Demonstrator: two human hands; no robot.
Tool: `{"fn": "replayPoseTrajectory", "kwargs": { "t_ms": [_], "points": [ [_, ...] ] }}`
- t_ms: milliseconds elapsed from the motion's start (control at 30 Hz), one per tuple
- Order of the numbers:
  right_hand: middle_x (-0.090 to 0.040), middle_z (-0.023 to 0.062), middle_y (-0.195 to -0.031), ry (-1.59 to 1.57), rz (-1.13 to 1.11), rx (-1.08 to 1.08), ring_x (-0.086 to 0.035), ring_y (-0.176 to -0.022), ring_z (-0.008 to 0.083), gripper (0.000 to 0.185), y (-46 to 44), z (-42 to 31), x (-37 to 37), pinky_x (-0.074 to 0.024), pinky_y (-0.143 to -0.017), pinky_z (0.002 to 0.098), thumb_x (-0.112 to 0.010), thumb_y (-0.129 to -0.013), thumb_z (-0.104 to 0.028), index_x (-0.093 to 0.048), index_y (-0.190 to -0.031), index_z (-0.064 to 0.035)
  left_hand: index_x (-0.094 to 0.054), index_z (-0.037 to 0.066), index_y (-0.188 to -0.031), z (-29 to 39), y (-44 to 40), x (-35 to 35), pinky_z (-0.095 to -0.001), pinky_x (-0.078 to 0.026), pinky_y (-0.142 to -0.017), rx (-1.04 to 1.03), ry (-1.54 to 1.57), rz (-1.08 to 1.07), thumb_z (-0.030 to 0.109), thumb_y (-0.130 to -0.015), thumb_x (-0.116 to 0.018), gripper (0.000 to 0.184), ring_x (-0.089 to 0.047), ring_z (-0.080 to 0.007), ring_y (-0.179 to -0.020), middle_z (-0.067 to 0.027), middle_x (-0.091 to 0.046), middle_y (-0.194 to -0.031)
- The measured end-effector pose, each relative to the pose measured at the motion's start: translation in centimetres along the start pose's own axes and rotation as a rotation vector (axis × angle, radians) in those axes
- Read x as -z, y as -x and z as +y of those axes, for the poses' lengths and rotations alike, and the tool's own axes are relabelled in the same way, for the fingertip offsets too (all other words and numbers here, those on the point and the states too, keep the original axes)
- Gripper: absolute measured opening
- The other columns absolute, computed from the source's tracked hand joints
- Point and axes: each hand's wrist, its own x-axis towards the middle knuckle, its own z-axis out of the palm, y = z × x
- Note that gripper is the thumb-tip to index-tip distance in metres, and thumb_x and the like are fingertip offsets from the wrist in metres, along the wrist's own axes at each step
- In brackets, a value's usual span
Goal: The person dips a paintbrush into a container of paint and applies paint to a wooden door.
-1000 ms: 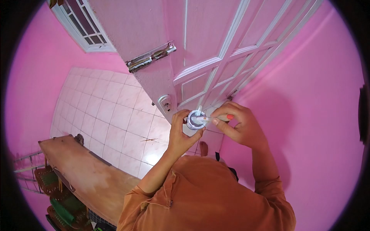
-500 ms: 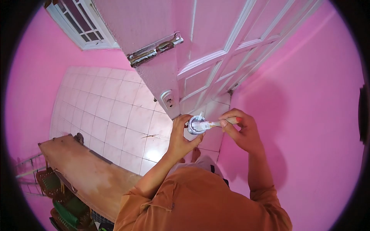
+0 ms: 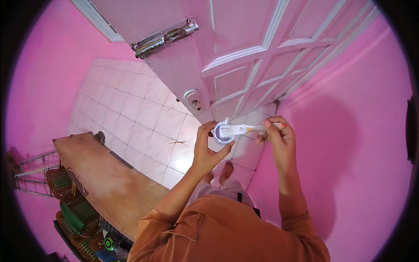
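My left hand [image 3: 208, 146] is wrapped round a small round cup [image 3: 223, 139] with whitish paint inside, held below the door's lower corner. Between the fingers of my right hand [image 3: 279, 133] is the handle of a paintbrush [image 3: 238, 129]; its white-coated bristles lie over the cup's opening. A small white stick or tab stands up at the cup's far rim. Just beyond the cup is a pink panelled door [image 3: 238, 56] with white-edged mouldings, a metal bolt [image 3: 166, 37] and a lock plate [image 3: 194, 100].
A long brown wooden table [image 3: 104, 174] stands at the lower left, with carved chairs [image 3: 76, 216] and a metal ladder [image 3: 37, 172] beyond it. Pink walls rise at left and right. Thin sticks [image 3: 178, 142] lie on the tiled floor [image 3: 144, 105]. My bare feet are below my hands.
The brush has drawn back to the right, so more of its white bristles and ferrule shows. My right hand has changed its hold on the handle. The view has shifted slightly.
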Motion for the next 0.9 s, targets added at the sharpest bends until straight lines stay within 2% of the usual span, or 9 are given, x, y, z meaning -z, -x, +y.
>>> {"fn": "replayPoseTrajectory", "kwargs": {
  "t_ms": [67,133,300,367,400,800,867,900],
  "points": [
    [-0.069,0.0087,-0.080,-0.031,0.033,-0.037,-0.069,-0.066,0.0158,0.014,0.0,0.6,0.2,-0.0517,-0.062,0.0287,-0.065,-0.105,-0.015,-0.064,-0.105,-0.0015,-0.053,0.002,-0.135,0.1,0.2,-0.2,-0.0363,-0.050,-0.088,0.001,-0.020,0.005,0.012,-0.075,-0.091,0.072,-0.058,-0.0278,-0.111,-0.0158,-0.058,-0.130],
    [-0.070,0.0090,-0.078,-0.213,0.075,-0.092,-0.070,-0.065,0.0170,0.015,0.1,1.6,0.2,-0.0518,-0.061,0.0298,-0.066,-0.105,-0.018,-0.063,-0.103,-0.0032,-0.053,0.002,-0.134,0.1,0.3,-0.3,-0.0361,-0.050,-0.088,-0.010,-0.016,0.004,0.012,-0.075,-0.091,0.072,-0.058,-0.0276,-0.110,-0.0158,-0.058,-0.129],
    [-0.070,0.0096,-0.076,-0.306,0.167,-0.131,-0.069,-0.060,0.0191,0.020,0.9,3.0,-0.6,-0.0513,-0.057,0.0311,-0.069,-0.104,-0.024,-0.061,-0.100,-0.0057,-0.053,0.002,-0.134,-0.2,0.6,-0.1,-0.0356,-0.050,-0.088,-0.013,-0.011,-0.014,0.013,-0.075,-0.091,0.071,-0.058,-0.0273,-0.110,-0.0156,-0.058,-0.129],
    [-0.070,0.0100,-0.076,-0.315,0.229,-0.129,-0.068,-0.058,0.0197,0.022,1.3,3.5,-1.1,-0.0509,-0.055,0.0314,-0.070,-0.103,-0.026,-0.061,-0.099,-0.0065,-0.054,0.001,-0.134,-0.1,0.6,0.2,-0.0367,-0.048,-0.101,0.030,0.014,-0.040,0.010,-0.076,-0.090,0.069,-0.060,-0.0231,-0.117,-0.0139,-0.059,-0.130],
    [-0.070,0.0098,-0.076,-0.317,0.244,-0.121,-0.068,-0.057,0.0199,0.023,1.5,3.6,-1.3,-0.0505,-0.053,0.0316,-0.071,-0.103,-0.027,-0.060,-0.098,-0.0071,-0.054,0.001,-0.134,-0.2,0.6,0.4,-0.0367,-0.048,-0.101,0.021,0.019,-0.055,0.010,-0.076,-0.090,0.069,-0.060,-0.0231,-0.117,-0.0139,-0.059,-0.130],
    [-0.064,0.0062,-0.068,-0.380,0.449,-0.128,-0.064,-0.053,0.0190,0.034,3.8,4.3,-5.3,-0.0501,-0.050,0.0314,-0.074,-0.101,-0.039,-0.059,-0.092,-0.0097,-0.053,0.001,-0.133,-1.4,0.5,3.7,-0.0360,-0.049,-0.098,-0.029,0.050,-0.119,0.013,-0.077,-0.090,0.068,-0.060,-0.0221,-0.113,-0.0130,-0.058,-0.129],
    [-0.064,0.0060,-0.068,-0.399,0.464,-0.138,-0.063,-0.053,0.0190,0.034,3.9,4.5,-5.8,-0.0502,-0.050,0.0315,-0.074,-0.101,-0.039,-0.058,-0.090,-0.0103,-0.054,0.002,-0.134,-1.6,0.5,4.0,-0.0361,-0.051,-0.088,-0.069,0.061,-0.110,0.015,-0.077,-0.091,0.070,-0.059,-0.0274,-0.111,-0.0155,-0.057,-0.131],
    [-0.064,0.0060,-0.068,-0.420,0.453,-0.150,-0.063,-0.052,0.0190,0.034,3.9,4.7,-5.9,-0.0503,-0.050,0.0315,-0.074,-0.101,-0.038,-0.057,-0.089,-0.0111,-0.054,0.002,-0.134,-1.7,0.5,4.2,-0.0361,-0.051,-0.088,-0.069,0.063,-0.111,0.015,-0.077,-0.091,0.070,-0.059,-0.0274,-0.111,-0.0155,-0.057,-0.131]
  ]
}}
